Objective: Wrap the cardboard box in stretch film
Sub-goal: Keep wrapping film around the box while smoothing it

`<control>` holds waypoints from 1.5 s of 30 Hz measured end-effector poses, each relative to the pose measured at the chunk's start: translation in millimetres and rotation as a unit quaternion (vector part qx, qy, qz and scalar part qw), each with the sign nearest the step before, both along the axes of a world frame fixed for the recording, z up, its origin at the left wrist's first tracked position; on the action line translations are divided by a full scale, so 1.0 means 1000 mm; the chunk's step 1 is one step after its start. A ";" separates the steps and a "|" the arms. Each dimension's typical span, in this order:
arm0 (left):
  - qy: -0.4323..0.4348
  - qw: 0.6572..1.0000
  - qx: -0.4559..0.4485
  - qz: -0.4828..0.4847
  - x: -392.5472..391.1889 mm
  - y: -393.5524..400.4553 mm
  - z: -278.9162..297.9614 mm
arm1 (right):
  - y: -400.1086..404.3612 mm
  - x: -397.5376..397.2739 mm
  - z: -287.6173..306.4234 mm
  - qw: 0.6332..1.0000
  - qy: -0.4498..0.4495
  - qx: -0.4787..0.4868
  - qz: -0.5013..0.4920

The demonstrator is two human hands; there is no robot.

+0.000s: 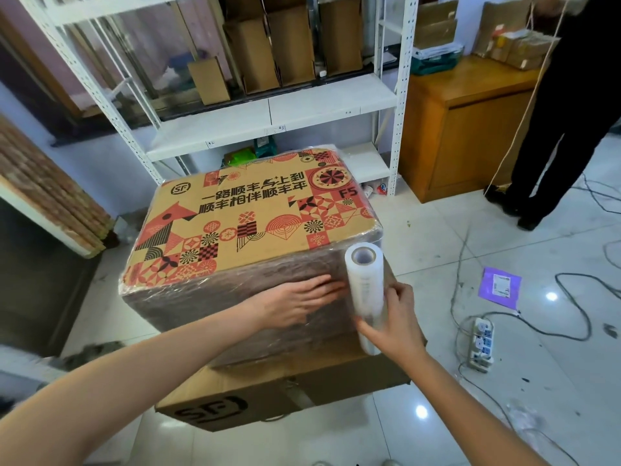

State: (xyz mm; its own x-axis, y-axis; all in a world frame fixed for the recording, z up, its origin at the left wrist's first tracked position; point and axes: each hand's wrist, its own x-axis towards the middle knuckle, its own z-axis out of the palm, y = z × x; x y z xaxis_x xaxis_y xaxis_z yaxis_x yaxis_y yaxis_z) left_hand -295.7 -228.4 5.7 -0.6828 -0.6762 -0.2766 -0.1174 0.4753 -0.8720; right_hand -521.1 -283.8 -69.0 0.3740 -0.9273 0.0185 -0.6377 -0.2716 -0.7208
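Note:
A large cardboard box (255, 213) with red and black patterns on its top stands in the middle, on a flatter brown box (302, 388). Shiny stretch film covers its near side and corners. My left hand (299, 301) lies flat with straight fingers on the filmed near side. Beside the box's near right corner my right hand (393, 321) grips the lower part of an upright roll of stretch film (364, 284); the roll touches the box there.
White metal shelving (268, 109) with brown boxes stands behind. A wooden cabinet (470, 129) is at the back right, with a person in dark trousers (564, 129) beside it. A power strip (482, 344), cables and a purple label (500, 285) lie on the tiled floor to the right.

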 end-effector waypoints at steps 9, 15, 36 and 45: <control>-0.047 0.998 -0.029 -0.005 0.003 0.002 -0.001 | -0.005 -0.005 0.001 0.986 -0.117 0.117 -0.003; -0.033 0.999 -0.013 0.002 0.003 -0.001 -0.001 | -0.011 0.000 0.009 0.973 -0.168 0.154 0.043; -0.016 1.000 -0.014 -0.012 0.007 -0.002 -0.002 | -0.044 -0.029 0.031 0.978 -0.136 0.153 0.030; 0.033 0.999 -0.009 0.040 0.007 -0.005 -0.008 | -0.071 -0.026 0.029 0.980 -0.142 0.131 0.043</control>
